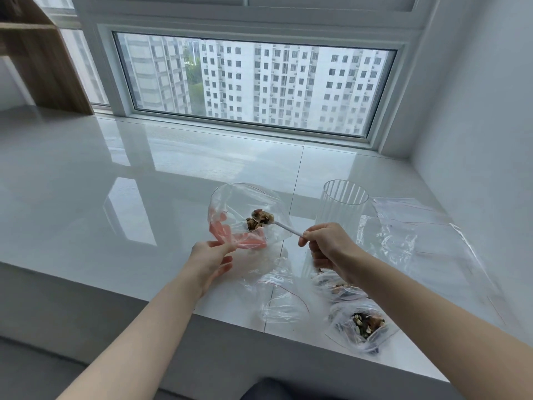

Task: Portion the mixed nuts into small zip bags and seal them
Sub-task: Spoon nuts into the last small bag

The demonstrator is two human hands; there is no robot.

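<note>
My left hand [212, 256] holds a clear zip bag [230, 203] open above the white ledge, with fingers inside the bag's mouth. My right hand [328, 246] grips the white handle of a spoon [284, 225]. The spoon's bowl, loaded with mixed nuts [261, 219], is inside the open bag. More nuts lie at the bag's bottom. A tall clear ribbed jar [346, 203] stands just right of the spoon. Two small bags with nuts in them lie near the front edge, one [337, 287] under my right wrist and another [364, 324] closer to me.
An empty zip bag [277, 295] lies on the ledge [115, 197] below my left hand. Larger clear plastic bags [432, 241] spread to the right of the jar. A window runs along the back, a wall rises at the right, and a wooden shelf [43, 59] stands at the far left.
</note>
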